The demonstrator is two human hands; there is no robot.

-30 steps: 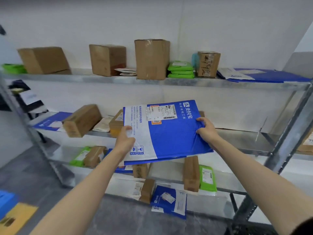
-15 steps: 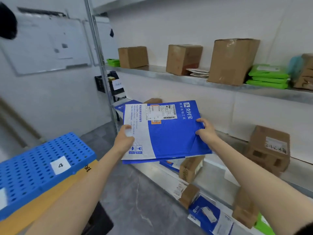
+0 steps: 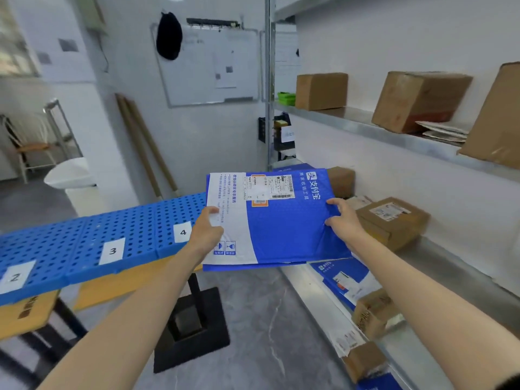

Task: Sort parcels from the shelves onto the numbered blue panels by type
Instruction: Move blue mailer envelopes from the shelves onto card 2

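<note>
Metal shelves (image 3: pixel 365 128) along the right, loaded with brown boxes (image 3: pixel 320 91) and further blue packets. Row of blue panels (image 3: pixel 84 240) on the left. Between the two, carried in the air roughly flat, print side up: blue-and-white mailer (image 3: pixel 287 229). Left hand (image 3: pixel 206 235) gripping its white left edge, thumb on top; right hand (image 3: pixel 342 223) pinching the blue right edge. Smallest, white tags on the panels reading 2, 3 and 4 (image 3: pixel 183 232).

Best kept in both grips and level, then lowered squarely onto the panel meant for flat packets, clear of the tag, not tossed.

Against a second ago: turned away from the shelves, then faced head-on, now off to the right; panels newly in sight; same two-handed hold on the mailer
</note>
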